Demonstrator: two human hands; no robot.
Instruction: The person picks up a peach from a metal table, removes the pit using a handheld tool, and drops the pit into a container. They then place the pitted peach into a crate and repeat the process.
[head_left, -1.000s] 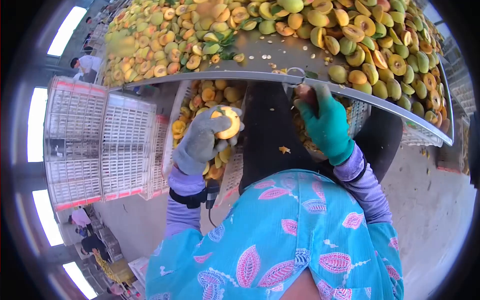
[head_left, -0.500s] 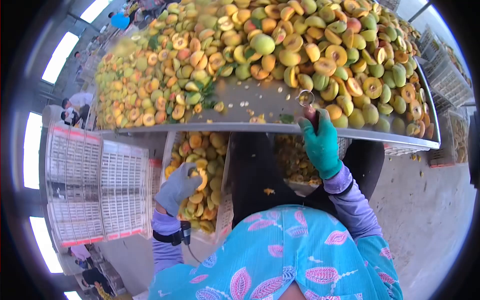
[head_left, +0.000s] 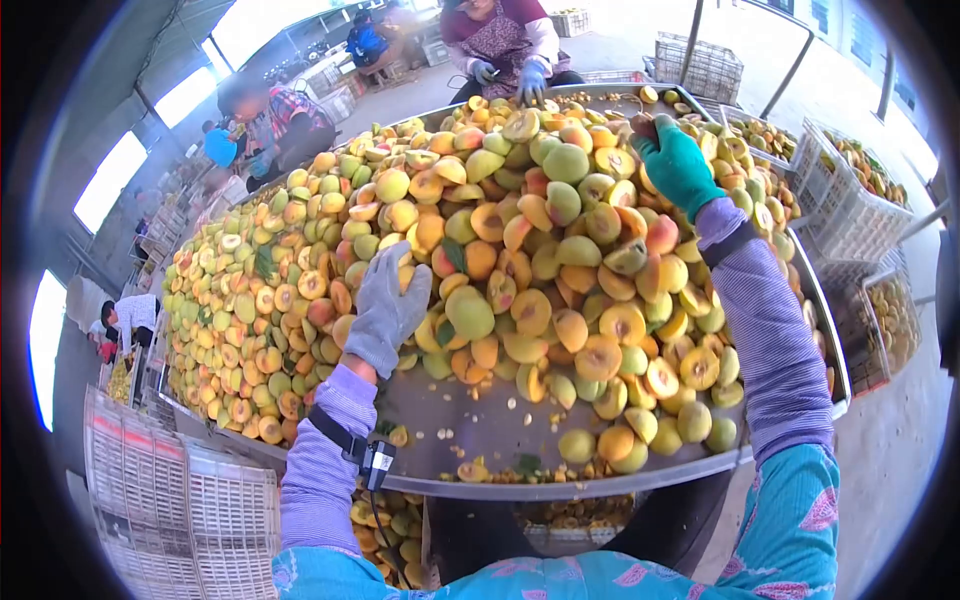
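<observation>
A heap of yellow and green peaches (head_left: 470, 312), many cut in half, covers a metal table (head_left: 420, 400). My left hand (head_left: 388, 308), in a grey glove, lies against the heap's near side with fingers apart. A peach shows between its thumb and fingers, but no grip on it is visible. My right hand (head_left: 682, 168), in a green glove, reaches over the heap's far right part. It is closed round the brown handle (head_left: 643, 126) of a ring-ended pitting tool, whose loop is hard to make out.
The table's raised metal rim (head_left: 560, 490) runs before me. Below it stands a crate of peaches (head_left: 405, 530). Stacked white crates (head_left: 180, 490) are on the left, filled crates (head_left: 850, 190) on the right. A gloved co-worker (head_left: 505, 50) sits across the table.
My view has tilted up. The left hand has left the crate below and the cut peach it held, reaching onto the heap. The right hand has moved far across the table with the pitting tool.
</observation>
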